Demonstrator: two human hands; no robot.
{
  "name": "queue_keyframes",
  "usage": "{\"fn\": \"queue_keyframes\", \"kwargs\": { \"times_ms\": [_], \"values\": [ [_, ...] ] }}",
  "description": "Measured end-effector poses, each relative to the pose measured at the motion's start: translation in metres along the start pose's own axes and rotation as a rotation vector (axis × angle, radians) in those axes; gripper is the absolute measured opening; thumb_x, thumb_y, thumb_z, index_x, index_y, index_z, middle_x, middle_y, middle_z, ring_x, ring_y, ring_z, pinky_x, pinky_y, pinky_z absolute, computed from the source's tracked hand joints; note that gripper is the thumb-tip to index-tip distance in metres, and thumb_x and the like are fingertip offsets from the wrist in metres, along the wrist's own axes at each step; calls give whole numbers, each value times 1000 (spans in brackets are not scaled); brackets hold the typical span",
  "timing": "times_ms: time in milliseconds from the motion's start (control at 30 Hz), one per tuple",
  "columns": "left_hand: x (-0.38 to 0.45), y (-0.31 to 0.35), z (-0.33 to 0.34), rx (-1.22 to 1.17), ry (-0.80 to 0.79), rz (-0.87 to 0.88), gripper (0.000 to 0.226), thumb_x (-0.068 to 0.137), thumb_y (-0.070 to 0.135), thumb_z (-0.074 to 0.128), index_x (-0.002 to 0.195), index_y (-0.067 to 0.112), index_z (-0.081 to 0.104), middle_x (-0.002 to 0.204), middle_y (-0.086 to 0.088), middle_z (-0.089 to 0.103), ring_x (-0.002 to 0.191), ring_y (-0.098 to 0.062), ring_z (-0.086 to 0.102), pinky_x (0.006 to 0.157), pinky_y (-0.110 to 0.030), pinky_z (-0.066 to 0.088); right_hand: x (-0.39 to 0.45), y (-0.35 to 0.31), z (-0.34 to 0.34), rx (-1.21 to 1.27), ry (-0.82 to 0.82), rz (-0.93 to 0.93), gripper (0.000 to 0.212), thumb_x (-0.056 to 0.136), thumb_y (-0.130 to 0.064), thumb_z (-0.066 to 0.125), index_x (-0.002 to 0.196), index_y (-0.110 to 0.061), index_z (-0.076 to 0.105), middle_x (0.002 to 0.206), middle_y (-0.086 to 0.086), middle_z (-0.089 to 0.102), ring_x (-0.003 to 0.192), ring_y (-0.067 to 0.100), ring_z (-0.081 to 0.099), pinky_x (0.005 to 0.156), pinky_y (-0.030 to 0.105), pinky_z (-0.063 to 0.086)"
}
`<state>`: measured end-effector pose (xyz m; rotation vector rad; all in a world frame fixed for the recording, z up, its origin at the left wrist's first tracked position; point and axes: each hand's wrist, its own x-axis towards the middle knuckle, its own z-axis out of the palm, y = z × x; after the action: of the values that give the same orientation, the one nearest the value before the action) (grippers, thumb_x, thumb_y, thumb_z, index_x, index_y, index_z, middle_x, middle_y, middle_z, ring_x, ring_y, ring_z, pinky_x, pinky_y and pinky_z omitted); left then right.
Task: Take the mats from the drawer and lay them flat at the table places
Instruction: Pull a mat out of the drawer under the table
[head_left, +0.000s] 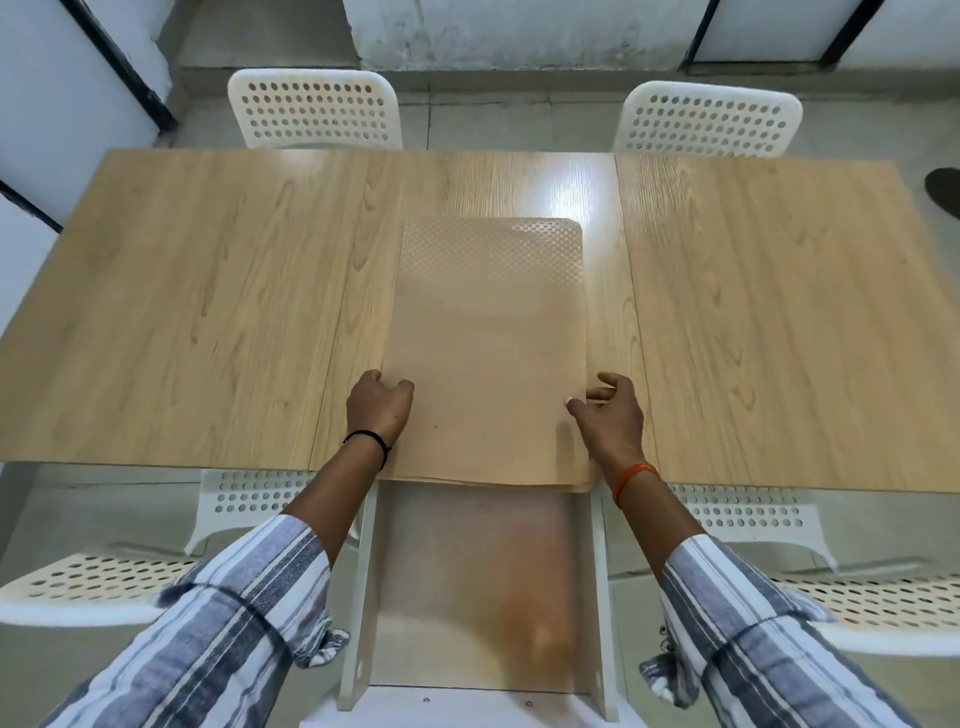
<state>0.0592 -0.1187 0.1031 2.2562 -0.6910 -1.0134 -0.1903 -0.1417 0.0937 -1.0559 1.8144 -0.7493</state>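
Observation:
A stack of beige mats (488, 343) lies flat on the middle of the wooden table (197, 291), its near edge just over the table's front edge. My left hand (378, 405) rests on the stack's left edge, thumb on top and fingers curled at the side. My right hand (608, 413) sits at the right edge, thumb on the mat and fingers spread beside it. Below the table edge the white drawer (363, 597) is pulled out, and its pale bottom shows bare.
Two white perforated chairs (317, 109) (706, 122) stand at the far side. Two more chairs (98, 582) (852, 597) flank the drawer on my side. A dark object (944, 189) lies on the floor at the far right.

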Motion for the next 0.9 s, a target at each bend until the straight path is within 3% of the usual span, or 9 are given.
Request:
{"fn": "queue_keyframes", "kwargs": {
  "times_ms": [200,367,467,567,667,800,900],
  "values": [
    [5,-2,-6,30,54,-3,57,89,23,57,142,5,44,133,-12,57,118,-28,55,87,-29,41,15,-2,-3,-246,-21,-36,36,85,-18,70,119,-12,62,110,5,68,91,18,60,82,30,51],
    [11,3,-10,80,130,52,43,85,12,63,127,6,61,120,-13,66,108,-28,62,82,-27,46,16,-1,1,-385,-118,-89,61,86,-12,62,143,-13,41,136,9,56,120,27,56,100,39,49],
    [15,5,-11,45,123,124,32,85,11,67,116,5,69,115,-12,69,103,-24,64,83,-22,43,13,2,5,-347,-192,-140,71,88,-9,62,150,-10,28,147,10,39,132,26,44,109,34,38],
    [17,8,-13,38,115,206,23,85,19,72,103,5,73,104,-10,71,92,-18,61,80,-22,42,15,2,4,-245,-131,-146,62,87,-8,64,142,-11,37,139,8,42,124,23,48,102,28,41],
    [20,10,-14,20,106,246,20,85,24,71,91,5,74,93,-8,72,90,-23,65,74,-23,41,22,-2,2,-203,-43,-126,38,88,-13,66,123,-11,51,122,5,53,108,22,56,90,29,47],
    [22,11,-14,22,81,272,22,88,17,69,104,3,72,104,-9,71,91,-15,60,80,-21,42,34,-8,2,-181,-16,-90,18,88,-19,69,97,-6,60,92,4,60,87,20,56,65,22,40],
    [23,10,-16,-13,86,288,26,87,8,68,113,5,70,106,-10,70,90,-12,59,81,-19,43,37,-11,0,-160,-19,-140,11,89,-13,67,91,-7,57,89,5,59,85,20,54,64,23,40]
  ]
}}
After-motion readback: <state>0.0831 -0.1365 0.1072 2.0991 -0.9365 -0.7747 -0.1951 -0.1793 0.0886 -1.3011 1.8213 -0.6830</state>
